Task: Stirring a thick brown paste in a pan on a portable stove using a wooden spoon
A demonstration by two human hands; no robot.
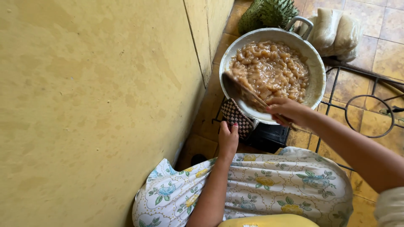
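pot: one wide metal pot, light inside, sitting on a dark burner; far loop handle visible, near handle hidden under cloth
contents: lumpy brown-beige mash, glossy, fills most of pot
right hand: right hand over near rim of pot, fingers curled tight round handle of wooden spoon
spoon: one, broad blade dipped into mash at left side of pot, coated with mash, handle slanting toward right hand
left hand: left hand below pot's near edge, fingers pressed together pinching checkered cloth
cloth: one, brown-and-cream check, wrapped at pot's near-left rim, touching pot
wall: yellow wall fills left half, close beside pot; narrow gap only
floor: worn ochre tiles
stand: black wire frame with one round ring, right of pot, lying over tiles
fruit: one spiky green fruit behind pot, top edge of view, partly cut off
bags: clear plastic bags of pale stuff, behind-right of pot; count unclear, at least two
clothing: floral white garment with blue and yellow flowers, over lap at bottom
in the way: right forearm crosses stand and burner's right side; pot hides most of burner
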